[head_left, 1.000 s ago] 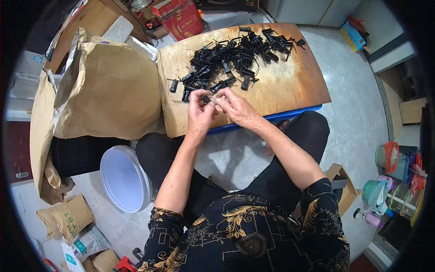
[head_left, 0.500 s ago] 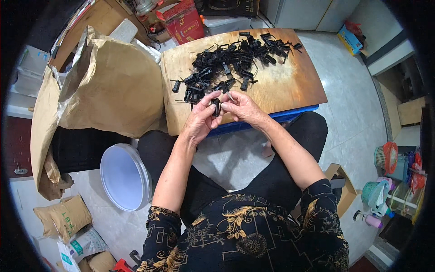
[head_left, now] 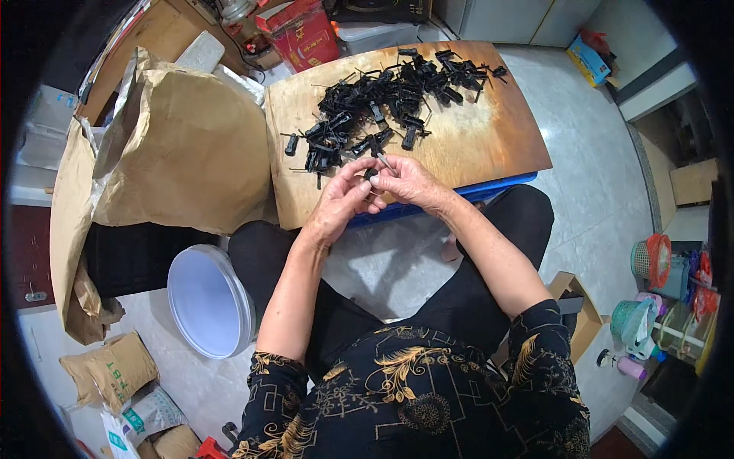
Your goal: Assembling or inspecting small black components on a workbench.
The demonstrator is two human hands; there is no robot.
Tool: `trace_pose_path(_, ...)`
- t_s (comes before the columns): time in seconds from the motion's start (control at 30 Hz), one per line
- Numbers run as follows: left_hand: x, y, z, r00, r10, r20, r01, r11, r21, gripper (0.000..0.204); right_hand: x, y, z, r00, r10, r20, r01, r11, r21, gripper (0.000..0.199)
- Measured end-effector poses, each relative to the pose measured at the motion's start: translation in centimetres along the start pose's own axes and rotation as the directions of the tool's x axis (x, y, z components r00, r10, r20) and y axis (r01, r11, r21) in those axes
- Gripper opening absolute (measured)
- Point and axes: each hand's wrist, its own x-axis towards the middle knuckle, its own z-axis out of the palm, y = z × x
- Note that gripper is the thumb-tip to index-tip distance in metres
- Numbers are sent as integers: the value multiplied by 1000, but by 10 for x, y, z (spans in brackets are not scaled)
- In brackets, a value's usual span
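Just past the near edge of a wooden board (head_left: 489, 149), my two hands meet. My left hand (head_left: 336, 203) pinches a small black plastic part (head_left: 371, 174), mostly covered by fingers. My right hand (head_left: 417, 186) is closed on a short, thin grey metal piece (head_left: 387, 162) whose end sticks out past the fingers; its exact kind does not show. The right thumb touches the black part too. Beyond them on the board lies a heap of similar black plastic parts (head_left: 405, 92) with thin rods, some lying loose at its edges.
A large brown paper sack (head_left: 187, 145) stands open left of the board. Below it is a round white tub (head_left: 205, 301). Blue plastic (head_left: 451, 196) shows under the board. A cardboard box (head_left: 585, 325) is by my right elbow; baskets (head_left: 648, 260) stand at far right.
The black part has turned between my fingers and shows less now. My right hand has shifted slightly, and more of the metal piece is visible. The whole view has moved a little.
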Motion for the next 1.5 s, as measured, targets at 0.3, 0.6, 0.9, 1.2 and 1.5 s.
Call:
trace_pose_path(0.3, -1, -4, 0, 980, 123, -158, -75, 958, 278, 40, 8, 21, 15, 995, -49, -91, 48, 999, -12, 36)
trace_pose_path(0.6, 11, -10, 0, 955, 203, -218, -143, 954, 263, 36, 6, 14, 23, 997, 5, -83, 3, 995, 100, 43)
trace_pose_path(0.9, 17, -13, 1, 950, 226, -216, -140, 926, 351, 36, 9, 15, 21, 992, 37, -122, -19, 990, 142, 42)
trace_pose_path(1.2, 22, -13, -2, 937, 267, -226, -152, 893, 425, 35, 14, 14, 21, 990, 88, -106, -61, 971, 232, 42)
trace_pose_path(1.5, 31, -21, -4, 878, 405, -254, -198, 792, 577, 32, 25, 17, 20, 985, 120, -124, -94, 975, 201, 34)
